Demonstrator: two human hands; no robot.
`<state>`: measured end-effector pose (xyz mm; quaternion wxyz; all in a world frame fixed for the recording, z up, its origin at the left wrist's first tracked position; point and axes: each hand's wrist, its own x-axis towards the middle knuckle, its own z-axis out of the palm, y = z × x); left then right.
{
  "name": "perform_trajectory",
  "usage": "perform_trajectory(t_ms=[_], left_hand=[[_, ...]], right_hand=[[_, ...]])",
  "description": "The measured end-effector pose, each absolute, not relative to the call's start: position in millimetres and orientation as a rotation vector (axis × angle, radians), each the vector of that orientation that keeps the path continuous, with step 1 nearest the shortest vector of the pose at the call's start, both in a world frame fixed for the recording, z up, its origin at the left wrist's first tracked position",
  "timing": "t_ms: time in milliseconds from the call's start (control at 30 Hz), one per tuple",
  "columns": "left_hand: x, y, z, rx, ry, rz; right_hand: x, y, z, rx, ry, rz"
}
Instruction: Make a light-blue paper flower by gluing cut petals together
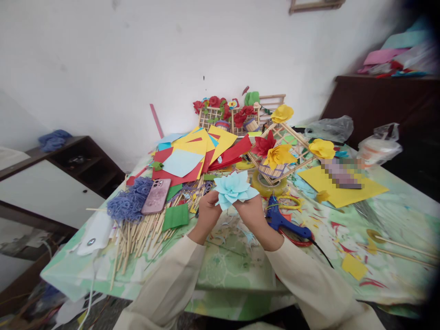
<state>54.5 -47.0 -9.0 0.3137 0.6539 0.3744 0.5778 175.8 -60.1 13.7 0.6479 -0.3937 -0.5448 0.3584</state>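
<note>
Paper flower (233,187), light blue, held above a table (227,271).
Left hand (207,211) and right hand (253,214) grip its opposite sides; blue glue gun (282,221) lies right.

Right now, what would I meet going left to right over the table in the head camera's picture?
Purple yarn, pink phone, green paper, left hand, blue paper flower, right hand, blue glue gun, bagged cup.
</note>
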Motion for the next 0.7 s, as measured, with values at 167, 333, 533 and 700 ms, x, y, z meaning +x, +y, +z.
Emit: perform_trajectory(t_ms=[167,333,533,700], left_hand=[[57.8,-52.3,-3.8,1.632,0.99,1.501],[58.4,-53.9,-3.0,1.597,1.01,1.503],[56.2,-50.2,-11.8,1.554,1.016,1.561],[53.4,-50.1,-14.5,1.59,1.105,1.619]], right_hand=[[177.1,-59.0,15.3,-0.908,-1.271,0.798],[179.1,-55.8,11.3,-0.998,-1.322,0.776],[180.6,-59.0,12.6,-1.069,-1.442,0.648],[184.6,-68.7,11.7,-1.119,-1.474,0.63]])
